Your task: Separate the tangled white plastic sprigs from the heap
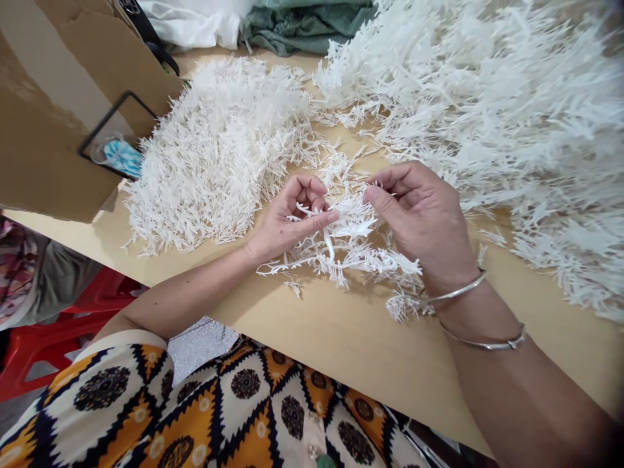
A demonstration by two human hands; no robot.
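My left hand (302,214) is closed round a white branching plastic sprig (358,218), its thumb laid along the stems. Over the sprig's right end, my right hand (419,211) pinches with thumb and forefinger; a small white tip shows at the fingertips, too small to name surely. Under both hands lie more loose white sprigs (341,257) on the tabletop. A dense heap of short white sprigs (214,156) rises left of my hands, and a larger heap of white sprigs (487,84) spreads to the right.
A cardboard box (53,110) stands at the left edge, with a black wire frame (114,117) and a blue-and-white striped item (124,156) against it. Green cloth (302,26) and white cloth (195,26) lie at the back. A red stool (53,338) is below the table's left edge.
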